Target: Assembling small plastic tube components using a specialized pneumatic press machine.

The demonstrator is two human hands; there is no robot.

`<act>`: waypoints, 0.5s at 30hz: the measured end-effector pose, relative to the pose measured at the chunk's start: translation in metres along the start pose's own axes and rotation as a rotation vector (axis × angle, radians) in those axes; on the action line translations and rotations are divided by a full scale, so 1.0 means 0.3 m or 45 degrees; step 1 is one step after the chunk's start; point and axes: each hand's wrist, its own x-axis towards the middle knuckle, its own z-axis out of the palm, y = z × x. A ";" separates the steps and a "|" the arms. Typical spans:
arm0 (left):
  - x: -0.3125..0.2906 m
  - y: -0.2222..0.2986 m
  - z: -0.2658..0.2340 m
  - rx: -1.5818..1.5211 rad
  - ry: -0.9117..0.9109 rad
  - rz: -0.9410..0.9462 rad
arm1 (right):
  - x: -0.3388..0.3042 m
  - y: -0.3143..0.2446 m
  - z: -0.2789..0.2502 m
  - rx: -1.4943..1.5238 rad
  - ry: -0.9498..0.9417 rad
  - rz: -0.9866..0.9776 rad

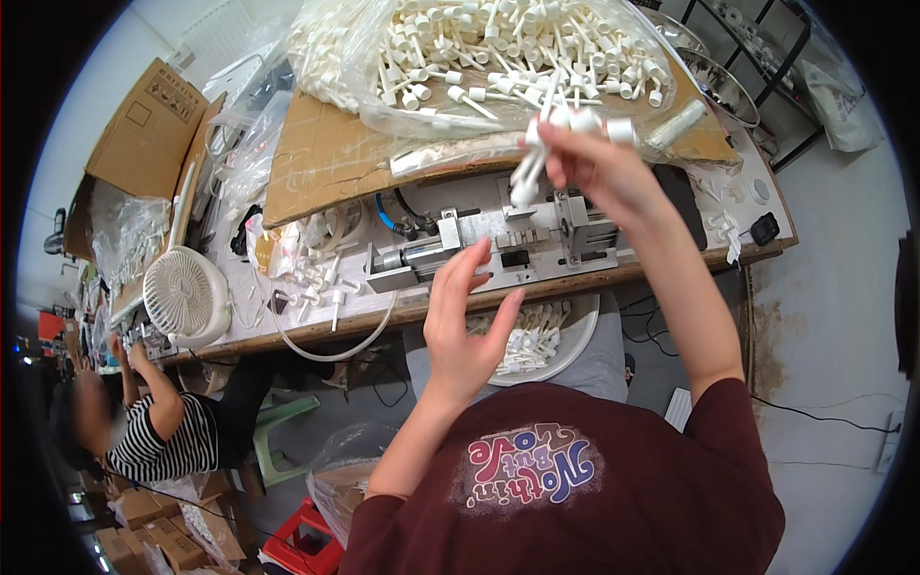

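Note:
Several white plastic capped stems (525,180) are gripped in my right hand (599,168), raised over the bench fixture and slightly blurred. Its fingers are closed round them. Lower and to the left, my left hand (458,321) has its fingers apart and holds nothing, near the front of the metal clamping fixture (422,257). Beyond my right hand, a large heap of similar white capped stems (537,43) lies on clear plastic over a cardboard sheet (311,158). A white basin (586,331) with more white stems rests at my lap, below the bench edge.
At the left stand a white fan (187,295) and an open cardboard box (144,129). Loose white parts (335,297) and a curved hose (331,356) lie on the bench. A black box-like item (764,228) sits at the right end. Another person (163,422) works farther left.

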 end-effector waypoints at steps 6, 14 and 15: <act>0.006 -0.011 0.046 -0.149 -0.069 -0.021 | -0.193 0.146 0.082 0.387 -0.056 0.120; -0.043 -0.009 0.017 -0.081 -0.248 -0.089 | -0.213 0.207 -0.021 0.465 0.266 -0.034; -0.046 -0.020 0.022 -0.112 -0.247 -0.138 | -0.222 0.211 -0.032 0.446 0.289 -0.036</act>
